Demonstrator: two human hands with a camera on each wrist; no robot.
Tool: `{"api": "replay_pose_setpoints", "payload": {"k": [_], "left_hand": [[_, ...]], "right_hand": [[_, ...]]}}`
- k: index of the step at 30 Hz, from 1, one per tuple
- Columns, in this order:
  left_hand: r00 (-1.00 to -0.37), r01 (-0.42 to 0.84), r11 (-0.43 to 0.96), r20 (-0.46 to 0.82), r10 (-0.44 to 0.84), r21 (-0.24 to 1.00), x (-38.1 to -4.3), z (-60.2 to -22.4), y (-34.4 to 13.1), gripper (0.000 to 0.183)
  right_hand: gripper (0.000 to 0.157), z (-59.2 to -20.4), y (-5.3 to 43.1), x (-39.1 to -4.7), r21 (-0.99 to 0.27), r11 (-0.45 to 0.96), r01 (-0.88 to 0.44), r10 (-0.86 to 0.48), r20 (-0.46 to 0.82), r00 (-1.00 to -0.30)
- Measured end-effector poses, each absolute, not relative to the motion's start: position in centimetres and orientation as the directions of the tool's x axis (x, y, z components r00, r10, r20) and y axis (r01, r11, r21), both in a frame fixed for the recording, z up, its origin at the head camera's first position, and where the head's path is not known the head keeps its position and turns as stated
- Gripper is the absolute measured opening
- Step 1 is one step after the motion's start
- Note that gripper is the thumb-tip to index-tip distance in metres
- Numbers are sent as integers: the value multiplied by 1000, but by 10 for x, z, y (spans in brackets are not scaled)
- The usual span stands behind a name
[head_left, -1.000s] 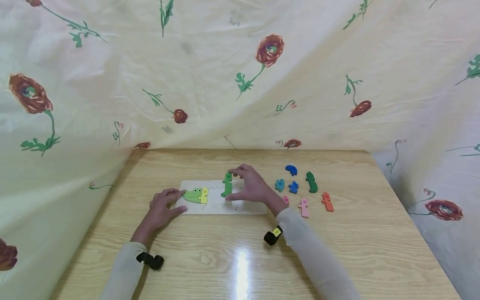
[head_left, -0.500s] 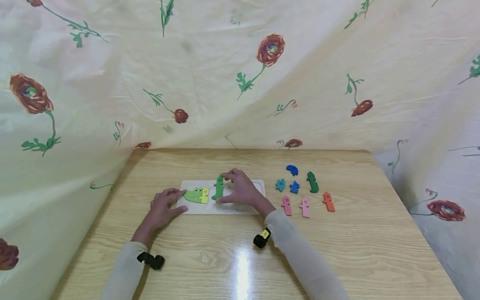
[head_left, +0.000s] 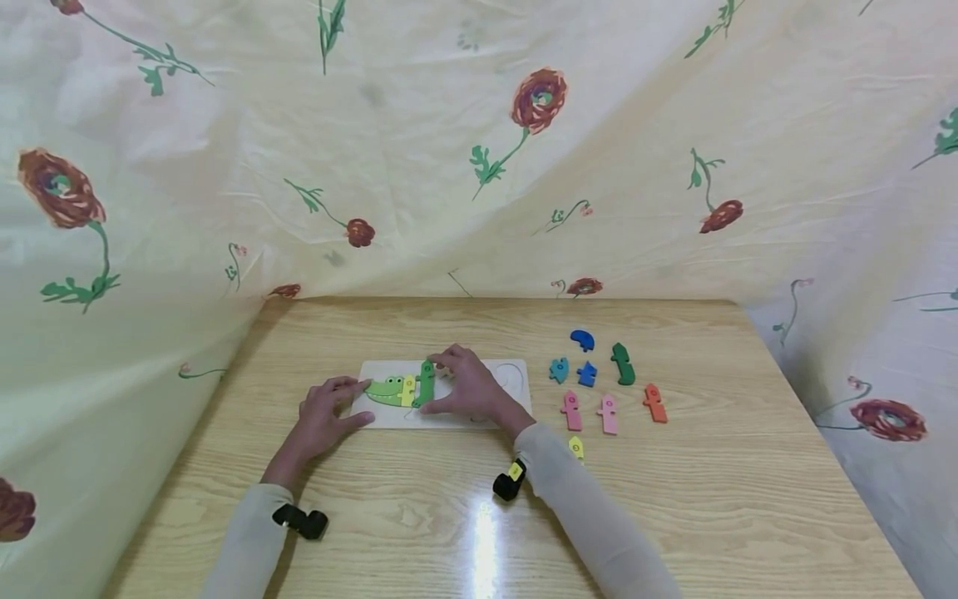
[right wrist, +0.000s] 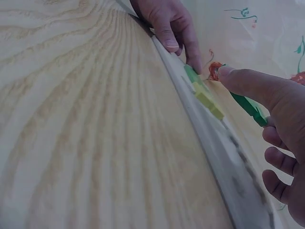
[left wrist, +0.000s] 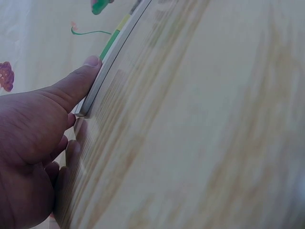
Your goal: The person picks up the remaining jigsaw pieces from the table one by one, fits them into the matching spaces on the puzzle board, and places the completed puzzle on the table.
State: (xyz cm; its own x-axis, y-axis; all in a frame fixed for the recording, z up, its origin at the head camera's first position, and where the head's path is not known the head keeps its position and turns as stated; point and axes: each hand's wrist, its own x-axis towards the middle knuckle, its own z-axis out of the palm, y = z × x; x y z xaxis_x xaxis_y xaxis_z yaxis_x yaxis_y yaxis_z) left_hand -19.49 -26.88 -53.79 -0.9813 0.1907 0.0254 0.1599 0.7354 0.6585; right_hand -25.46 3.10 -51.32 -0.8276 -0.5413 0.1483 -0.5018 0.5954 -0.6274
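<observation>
My left hand (head_left: pixel 325 416) rests on the left end of a white puzzle board (head_left: pixel 449 422), thumb and forefinger pressing its top. Beside those fingertips, in the board, lie a green crocodile-head piece (head_left: pixel 383 393) and a yellow piece (head_left: pixel 407 391). My right hand (head_left: pixel 467 387) pinches a long green puzzle piece (head_left: pixel 427 383) between thumb and forefinger at its two ends, just right of the yellow one. In the right wrist view this green piece (right wrist: pixel 245 102) appears tilted and raised over the board. The left wrist view has my left thumb (left wrist: pixel 86 76) at the board's edge.
Right of the board lie several loose pieces: two blue (head_left: pixel 582 339), a teal (head_left: pixel 559 370), a dark green (head_left: pixel 623 363), two pink (head_left: pixel 572 410) and an orange (head_left: pixel 654 403). A yellow piece (head_left: pixel 575 447) is partly hidden by my right sleeve. A flowered cloth (head_left: pixel 419 166) hangs behind the table.
My right hand has carried the green piece leftward and toward the yellow piece. The loose pink and yellow pieces have come into sight from behind my right arm. My left hand stays still.
</observation>
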Motion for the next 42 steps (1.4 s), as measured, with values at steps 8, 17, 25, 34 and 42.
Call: {"api": "replay_pose_setpoints", "payload": {"k": [8,17,25,34,42], "left_hand": [[-979,175,727,40,199,664,-195,-537,-269,67],[-978,190,727,60,201,660,-195,-538,-270,67],[-977,196,727,66,204,658,-195,-539,-270,66],[-981,167,735,35,192,658,-195,-539,-269,67],[-981,167,740,35,190,652,-196,-540,-269,66]], "right_hand": [[93,-521,24,-254,-566,641,-519,-554,127,-823],[93,-518,19,-250,-513,691,-509,-546,91,-833],[94,-519,17,-248,-481,715,-507,-535,90,-840],[94,-520,16,-247,-440,738,-511,-535,81,-841],[95,-521,15,-248,-427,751,-505,-532,62,-844]]}}
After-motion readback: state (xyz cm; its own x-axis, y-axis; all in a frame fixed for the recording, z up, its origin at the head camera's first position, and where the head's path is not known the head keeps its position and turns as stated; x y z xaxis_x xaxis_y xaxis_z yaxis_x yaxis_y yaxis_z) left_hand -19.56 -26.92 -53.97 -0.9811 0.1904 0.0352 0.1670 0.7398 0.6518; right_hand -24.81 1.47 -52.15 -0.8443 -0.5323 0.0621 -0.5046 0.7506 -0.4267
